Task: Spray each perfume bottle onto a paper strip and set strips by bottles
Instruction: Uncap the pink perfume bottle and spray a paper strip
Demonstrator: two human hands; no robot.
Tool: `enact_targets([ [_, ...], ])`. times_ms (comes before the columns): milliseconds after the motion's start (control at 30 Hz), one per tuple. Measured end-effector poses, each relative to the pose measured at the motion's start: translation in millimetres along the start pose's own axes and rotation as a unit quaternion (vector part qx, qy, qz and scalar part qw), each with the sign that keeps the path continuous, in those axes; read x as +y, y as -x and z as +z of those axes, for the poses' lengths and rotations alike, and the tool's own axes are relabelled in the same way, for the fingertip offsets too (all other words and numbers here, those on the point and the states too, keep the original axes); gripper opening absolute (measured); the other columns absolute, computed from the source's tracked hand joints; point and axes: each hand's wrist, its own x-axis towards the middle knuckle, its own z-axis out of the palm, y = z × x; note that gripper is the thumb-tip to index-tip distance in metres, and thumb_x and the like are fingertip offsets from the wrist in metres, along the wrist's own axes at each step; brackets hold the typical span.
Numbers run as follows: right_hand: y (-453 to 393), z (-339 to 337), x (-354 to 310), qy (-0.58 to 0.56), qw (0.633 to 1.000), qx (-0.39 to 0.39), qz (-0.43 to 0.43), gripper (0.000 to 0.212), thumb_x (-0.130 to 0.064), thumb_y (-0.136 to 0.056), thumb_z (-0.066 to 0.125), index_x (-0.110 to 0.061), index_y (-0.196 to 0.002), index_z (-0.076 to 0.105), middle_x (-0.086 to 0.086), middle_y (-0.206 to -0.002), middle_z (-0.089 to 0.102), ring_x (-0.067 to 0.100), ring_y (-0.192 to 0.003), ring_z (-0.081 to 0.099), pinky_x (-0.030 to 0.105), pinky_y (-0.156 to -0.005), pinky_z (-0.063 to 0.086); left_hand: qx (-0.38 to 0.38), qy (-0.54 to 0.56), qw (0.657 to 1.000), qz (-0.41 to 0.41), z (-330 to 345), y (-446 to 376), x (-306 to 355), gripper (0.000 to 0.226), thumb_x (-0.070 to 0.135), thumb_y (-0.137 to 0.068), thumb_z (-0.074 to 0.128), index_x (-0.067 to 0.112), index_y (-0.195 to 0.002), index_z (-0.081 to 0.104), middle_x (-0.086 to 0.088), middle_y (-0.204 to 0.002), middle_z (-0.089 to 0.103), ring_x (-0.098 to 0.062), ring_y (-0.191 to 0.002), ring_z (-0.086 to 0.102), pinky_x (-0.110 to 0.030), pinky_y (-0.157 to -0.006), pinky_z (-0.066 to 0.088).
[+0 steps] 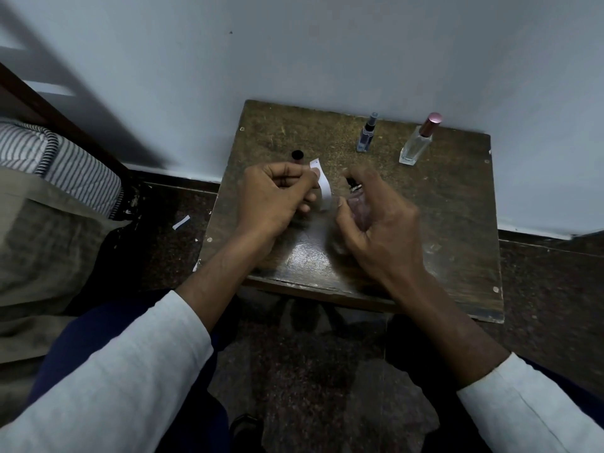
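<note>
Between my hands, the paper strip (322, 184) is pinched by my curled left hand (277, 197) alongside a black cap (297, 155); my right hand (376, 217) wraps the pink bottle (358, 207), nozzle best aimed squarely at the strip's face.

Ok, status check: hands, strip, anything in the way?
Left hand pinches paper strip, also grips black cap. Right hand grips uncapped bottle beside strip. Nothing between them.

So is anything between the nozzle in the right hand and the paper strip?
Nothing visible. The strip, pinched in the left hand, hangs just left of the bottle in the right hand, with only open air between them. The image is blurred there.
</note>
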Motion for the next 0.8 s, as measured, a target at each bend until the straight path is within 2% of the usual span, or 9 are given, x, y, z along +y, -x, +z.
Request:
enact_targets([
  [300, 7.0, 0.2, 2.4, 0.003, 1.000, -0.015, -0.012, 0.029, -0.026, -0.098, 0.062, -0.016, -0.126, 0.065, 0.000, -0.082, 0.061, 0.017, -0.071, 0.057, 0.041, -0.066, 0.054, 0.027, 0.053, 0.998, -0.032, 0.7, -3.3, -0.9, 0.016, 0.017, -0.094, 0.083, 0.003, -0.102, 0.081, -0.009, -0.083, 0.083, -0.012, -0.071, 0.077, -0.020, -0.064, 0.061],
  [567, 6.5, -0.7, 1.0, 0.013, 1.000, -0.003, -0.021, 0.027, -0.022, -0.097, 0.064, -0.013, -0.123, 0.067, -0.002, -0.079, 0.059, 0.015, -0.068, 0.056, 0.035, -0.064, 0.052, 0.025, 0.102, 0.992, -0.071, -0.9, -0.9, 3.8, 0.018, 0.015, -0.095, 0.081, 0.001, -0.107, 0.079, -0.013, -0.090, 0.083, -0.019, -0.082, 0.081, -0.024, -0.070, 0.066],
  [800, 6.7, 0.8, 1.0, 0.027, 0.999, 0.004, -0.033, 0.026, -0.018, -0.095, 0.068, -0.011, -0.121, 0.068, -0.004, -0.080, 0.058, 0.014, -0.071, 0.054, 0.025, -0.068, 0.046, 0.024, 0.103, 0.991, -0.078, -2.2, -0.7, 5.0, 0.021, 0.015, -0.097, 0.080, -0.002, -0.109, 0.078, -0.012, -0.092, 0.083, -0.019, -0.084, 0.082, -0.022, -0.066, 0.064],
])
